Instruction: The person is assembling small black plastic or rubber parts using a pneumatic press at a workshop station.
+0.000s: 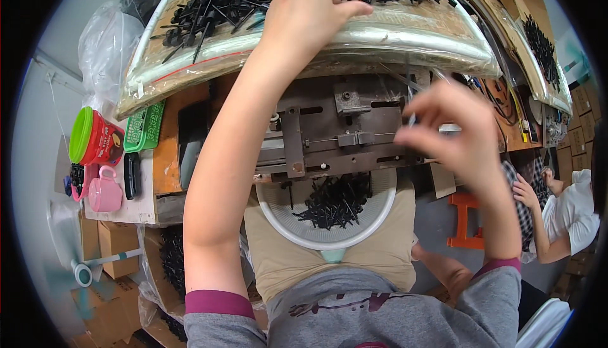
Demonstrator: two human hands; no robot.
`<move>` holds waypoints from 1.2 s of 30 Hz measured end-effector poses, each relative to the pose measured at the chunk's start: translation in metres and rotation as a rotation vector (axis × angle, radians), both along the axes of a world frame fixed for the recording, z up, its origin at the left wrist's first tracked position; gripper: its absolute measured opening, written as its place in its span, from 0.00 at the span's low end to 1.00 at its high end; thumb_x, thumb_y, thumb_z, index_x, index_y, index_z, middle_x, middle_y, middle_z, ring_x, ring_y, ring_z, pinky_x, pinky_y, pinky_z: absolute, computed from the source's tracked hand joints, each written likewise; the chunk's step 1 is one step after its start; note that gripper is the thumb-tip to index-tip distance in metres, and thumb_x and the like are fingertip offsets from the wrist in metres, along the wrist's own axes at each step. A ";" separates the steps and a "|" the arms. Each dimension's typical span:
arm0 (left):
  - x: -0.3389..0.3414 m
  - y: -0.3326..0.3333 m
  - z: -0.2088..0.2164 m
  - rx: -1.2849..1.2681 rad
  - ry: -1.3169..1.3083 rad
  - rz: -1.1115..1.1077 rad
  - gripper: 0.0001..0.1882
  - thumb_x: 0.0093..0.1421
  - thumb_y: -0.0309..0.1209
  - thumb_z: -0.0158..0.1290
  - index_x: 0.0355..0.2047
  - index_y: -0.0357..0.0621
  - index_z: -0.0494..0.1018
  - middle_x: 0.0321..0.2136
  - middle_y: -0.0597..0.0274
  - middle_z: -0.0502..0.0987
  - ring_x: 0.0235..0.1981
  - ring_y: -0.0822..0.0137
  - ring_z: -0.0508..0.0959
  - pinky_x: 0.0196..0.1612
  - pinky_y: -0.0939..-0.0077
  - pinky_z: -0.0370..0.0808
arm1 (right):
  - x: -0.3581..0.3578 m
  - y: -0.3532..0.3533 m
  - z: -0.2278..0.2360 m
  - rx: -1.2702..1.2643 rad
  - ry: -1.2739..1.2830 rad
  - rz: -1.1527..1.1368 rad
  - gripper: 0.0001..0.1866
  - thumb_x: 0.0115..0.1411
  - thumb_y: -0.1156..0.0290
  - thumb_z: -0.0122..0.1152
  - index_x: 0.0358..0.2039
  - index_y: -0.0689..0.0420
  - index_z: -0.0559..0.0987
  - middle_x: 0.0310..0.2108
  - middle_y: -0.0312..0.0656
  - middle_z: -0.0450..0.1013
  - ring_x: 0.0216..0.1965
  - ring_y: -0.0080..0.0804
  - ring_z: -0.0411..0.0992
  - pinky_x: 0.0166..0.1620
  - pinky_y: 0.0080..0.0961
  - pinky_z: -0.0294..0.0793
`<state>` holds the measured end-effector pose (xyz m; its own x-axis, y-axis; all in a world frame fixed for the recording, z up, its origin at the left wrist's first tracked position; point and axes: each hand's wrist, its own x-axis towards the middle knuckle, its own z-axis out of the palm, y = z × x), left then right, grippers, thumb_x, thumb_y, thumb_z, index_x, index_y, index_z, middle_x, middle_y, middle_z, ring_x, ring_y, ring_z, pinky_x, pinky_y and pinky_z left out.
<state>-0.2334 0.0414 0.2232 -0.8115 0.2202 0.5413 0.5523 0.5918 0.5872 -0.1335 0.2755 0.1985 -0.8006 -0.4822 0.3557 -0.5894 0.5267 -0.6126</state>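
My left hand reaches over a heap of black stemmed plastic parts at the back. Its thumb and index finger are apart with nothing visible between them; the other fingertips are hidden. Smeared by motion, my right hand is at the right end of the dark metal fixture. Its fingers are curled, with a small pale bit showing at the thumb, too blurred to name. Small metal blocks and a rod sit on the fixture. Below it, a white basket on my lap holds more black parts.
The heap lies on a plastic-wrapped board. At left stand a red bucket with a green rim, a pink cup and a green basket. A fan is lower left. At right are an orange stool and another person.
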 end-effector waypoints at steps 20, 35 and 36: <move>0.119 -0.018 -0.015 0.112 0.109 -0.076 0.16 0.52 0.16 0.64 0.43 0.35 0.83 0.51 0.53 0.78 0.41 0.69 0.83 0.41 0.79 0.84 | 0.051 -0.042 -0.049 0.511 0.341 0.013 0.17 0.46 0.69 0.76 0.34 0.58 0.78 0.45 0.47 0.80 0.23 0.33 0.77 0.28 0.27 0.77; 0.177 0.025 -0.102 -0.447 0.046 0.048 0.13 0.51 0.27 0.65 0.38 0.39 0.80 0.53 0.48 0.80 0.23 0.65 0.81 0.30 0.75 0.78 | -0.131 -0.077 0.011 0.193 0.295 0.189 0.13 0.64 0.73 0.60 0.48 0.59 0.81 0.44 0.43 0.77 0.45 0.40 0.76 0.48 0.33 0.75; 0.175 0.026 -0.101 -0.457 0.047 0.047 0.13 0.51 0.28 0.65 0.38 0.39 0.80 0.53 0.48 0.80 0.22 0.65 0.80 0.30 0.75 0.77 | -0.128 -0.072 0.009 0.163 0.362 0.209 0.12 0.64 0.73 0.61 0.48 0.57 0.82 0.43 0.41 0.79 0.42 0.37 0.77 0.47 0.32 0.76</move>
<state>-0.0586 0.0671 0.1226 -0.8029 0.4087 0.4338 0.5388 0.8090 0.2350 -0.2613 0.2038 0.2075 -0.5179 -0.6933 0.5011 -0.8546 0.4463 -0.2657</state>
